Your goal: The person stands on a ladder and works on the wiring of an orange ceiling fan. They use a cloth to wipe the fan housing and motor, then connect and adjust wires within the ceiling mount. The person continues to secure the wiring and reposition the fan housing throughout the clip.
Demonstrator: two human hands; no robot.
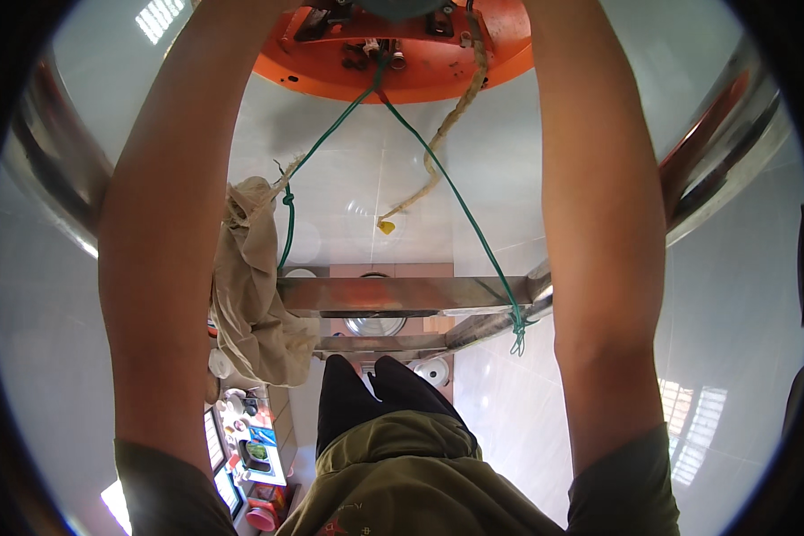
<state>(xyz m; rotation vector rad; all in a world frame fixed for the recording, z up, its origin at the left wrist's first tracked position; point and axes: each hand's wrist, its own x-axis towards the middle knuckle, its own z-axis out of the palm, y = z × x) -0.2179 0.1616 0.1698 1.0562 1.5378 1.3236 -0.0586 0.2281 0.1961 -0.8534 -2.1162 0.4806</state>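
Both of my arms stretch up past the top edge of the head view, so neither of my hands is in sight. Between the arms, at the top, is an orange curved metal housing (317, 79) with bolts and small fittings on it. A green cord (460, 204) runs from its middle and splits into two strands, the right one knotted around a metal bar. From the housing's right side hangs a tan wrapped cable (447, 129) with a yellow tip. A beige cloth (250, 313) hangs beside my left arm, near the other strand.
A metal crossbar (375, 293) spans below the housing, in front of my legs. Curved shiny metal tubes (728, 147) flank both arms. Far below are a round metal lid (375, 323), a white round object (432, 372) and a cluttered counter (257, 429). Glossy tiled walls surround me.
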